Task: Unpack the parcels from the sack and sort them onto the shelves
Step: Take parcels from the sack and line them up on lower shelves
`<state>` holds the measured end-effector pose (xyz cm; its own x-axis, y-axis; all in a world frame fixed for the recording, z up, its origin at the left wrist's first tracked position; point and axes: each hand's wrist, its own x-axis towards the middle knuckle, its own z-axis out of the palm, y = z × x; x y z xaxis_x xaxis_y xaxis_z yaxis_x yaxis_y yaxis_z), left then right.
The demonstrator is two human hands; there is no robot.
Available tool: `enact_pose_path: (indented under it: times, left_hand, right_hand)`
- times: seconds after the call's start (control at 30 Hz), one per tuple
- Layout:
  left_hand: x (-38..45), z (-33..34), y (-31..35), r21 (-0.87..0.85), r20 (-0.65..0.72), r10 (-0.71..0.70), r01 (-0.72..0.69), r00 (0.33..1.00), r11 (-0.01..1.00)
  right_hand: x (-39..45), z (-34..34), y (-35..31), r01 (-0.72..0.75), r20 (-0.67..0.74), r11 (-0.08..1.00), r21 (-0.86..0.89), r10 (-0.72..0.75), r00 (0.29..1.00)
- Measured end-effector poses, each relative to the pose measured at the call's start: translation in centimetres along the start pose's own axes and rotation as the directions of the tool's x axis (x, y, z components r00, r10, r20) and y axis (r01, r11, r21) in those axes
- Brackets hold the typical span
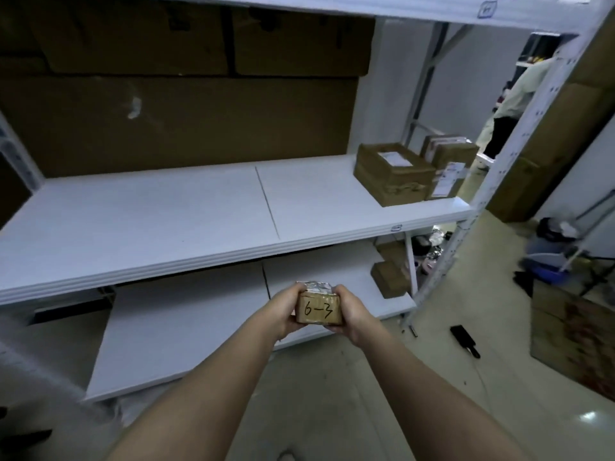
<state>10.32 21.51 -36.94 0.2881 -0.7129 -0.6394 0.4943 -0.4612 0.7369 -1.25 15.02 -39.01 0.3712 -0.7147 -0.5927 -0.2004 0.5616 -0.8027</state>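
Both of your hands clamp 1 small cardboard parcel [319,309] between them: your left hand [282,311] wraps its left side with fingers curled under and thumb up at the top corner, and your right hand [353,312] does the same on the right side, so each grip is closed around the box rather than spread. You hold the parcel out at arm's length, in front of the white lower shelf [186,331] and just below the front lip of the middle shelf [166,221]. Its near face is turned toward you and carries the handwritten mark "6-3"; its top is covered in clear, shiny tape. On the middle shelf, at the far right end, sits a brown taped carton [392,174] with a white label on top, and just behind and to the right of it stand 2 more labelled boxes [447,164], close together. On the lower shelf, at its right end, you can see 2 small brown boxes [391,272], 1 behind the other. Large flat cardboard cartons [179,124] stand upright behind the middle shelf, filling its back. Past the rack's right upright post [519,144], a person in a pale top [519,94] stands in the aisle.
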Motion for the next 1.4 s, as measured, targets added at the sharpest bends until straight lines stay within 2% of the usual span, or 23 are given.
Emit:
enact_pose_path:
  times: [0.23, 0.47, 0.7, 0.93, 1.1, 1.23, 1.4]
  left_hand:
    - [9.3, 6.5, 1.5, 0.098, 0.092, -0.096, 0.087, 0.991, 0.991]
    - [16.3, 12.5, 3.4, 0.145, 0.131, -0.150, 0.131, 0.980, 0.981]
    - [21.6, 18.2, 4.7, 0.153, 0.142, -0.207, 0.186, 0.968, 0.971]
    - [27.4, 23.4, 4.3, 0.086, 0.073, -0.195, 0.189, 0.978, 0.978]
    - [32.1, 27.7, 2.3, -0.043, -0.031, -0.173, 0.172, 0.984, 0.984]
    - [35.5, 30.9, 0.1, -0.129, -0.102, -0.147, 0.133, 0.984, 0.983]
    - [40.7, 32.3, -4.2, -0.217, -0.174, -0.102, 0.063, 0.979, 0.974]
  right_hand:
    - [6.8, -8.1, -3.0, -0.072, -0.085, 0.994, 0.077, 0.079, 0.993]
    - [11.8, -14.1, -6.6, -0.124, -0.184, 0.991, 0.057, 0.133, 0.974]
    - [17.0, -19.7, -9.1, -0.177, -0.184, 0.978, 0.106, 0.194, 0.963]
    - [23.0, -25.6, -11.3, -0.255, -0.094, 0.960, 0.112, 0.266, 0.959]
    - [28.7, -30.9, -12.2, -0.291, -0.015, 0.956, -0.045, 0.291, 0.957]
    - [33.3, -34.4, -11.2, -0.300, 0.013, 0.945, -0.132, 0.304, 0.952]
    - [39.2, -36.5, -6.6, -0.288, 0.015, 0.952, -0.103, 0.291, 0.957]
